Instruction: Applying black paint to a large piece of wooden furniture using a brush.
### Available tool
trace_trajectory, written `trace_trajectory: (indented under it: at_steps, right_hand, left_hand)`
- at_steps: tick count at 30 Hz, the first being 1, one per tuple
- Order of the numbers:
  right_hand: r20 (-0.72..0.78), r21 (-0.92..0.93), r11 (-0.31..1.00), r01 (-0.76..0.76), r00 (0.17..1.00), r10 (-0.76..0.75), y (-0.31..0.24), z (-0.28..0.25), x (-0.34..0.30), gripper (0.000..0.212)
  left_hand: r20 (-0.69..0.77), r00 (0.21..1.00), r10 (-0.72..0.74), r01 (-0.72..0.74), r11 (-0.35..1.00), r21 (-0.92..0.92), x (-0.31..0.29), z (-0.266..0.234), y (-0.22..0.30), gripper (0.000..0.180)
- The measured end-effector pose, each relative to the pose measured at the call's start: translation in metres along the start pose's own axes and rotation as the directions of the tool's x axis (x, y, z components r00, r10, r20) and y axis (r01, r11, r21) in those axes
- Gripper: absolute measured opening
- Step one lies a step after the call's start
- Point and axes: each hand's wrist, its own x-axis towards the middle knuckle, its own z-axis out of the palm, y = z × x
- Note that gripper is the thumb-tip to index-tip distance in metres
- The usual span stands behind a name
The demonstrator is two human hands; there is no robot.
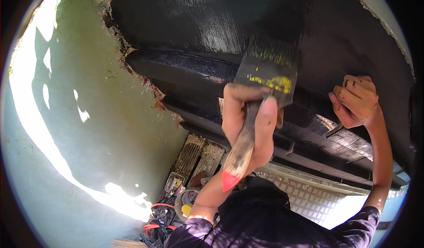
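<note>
My left hand (251,124) is wrapped round the worn wooden handle (238,159) of a wide paintbrush, its thumb along the near side. The handle's tip is red. Yellow paint flecks mark the dark ferrule (269,82), and the blurred bristles (274,51) lie against a black-painted board surface (335,31). My right hand (357,100) is raised beside the same surface, fingers curled in and smudged with dark paint. Whatever is inside those fingers, if anything, is hidden.
Black slats (198,111) run below the brush. A pale green wall (97,129) with a broken, crumbling edge (150,87) stands at the left. Low down sit a clear plastic tub (174,182), dark plastic bags (159,219) and a round container (185,204). Patterned tiles (304,197) show behind my dark shirt.
</note>
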Motion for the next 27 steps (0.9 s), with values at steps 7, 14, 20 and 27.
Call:
trace_trajectory:
  at_steps: [7, 14, 20, 27]
  right_hand:
    - [-0.04, 0.018, 1.0, 0.013, 0.999, -0.012, 0.001, 0.003, 0.0, 0.014]
    - [-0.024, 0.0, 1.0, -0.004, 1.0, 0.004, 0.001, 0.001, -0.002, 0.014]
    - [-0.053, 0.008, 1.0, -0.008, 0.999, 0.009, 0.0, 0.004, -0.003, 0.015]
    - [-0.032, 0.017, 1.0, -0.024, 0.999, 0.024, 0.0, 0.002, -0.002, 0.015]
  left_hand:
    - [-0.084, 0.992, -0.089, 0.091, 0.996, 0.022, -0.008, -0.001, -0.032, 0.014]
    - [-0.107, 0.977, -0.183, 0.195, 0.974, 0.117, -0.027, -0.001, -0.008, 0.019]
    - [-0.097, 0.98, -0.174, 0.193, 0.949, 0.251, -0.004, 0.001, -0.003, 0.02]
    - [0.021, 0.999, 0.03, -0.033, 0.992, 0.12, 0.034, 0.018, 0.012, 0.02]
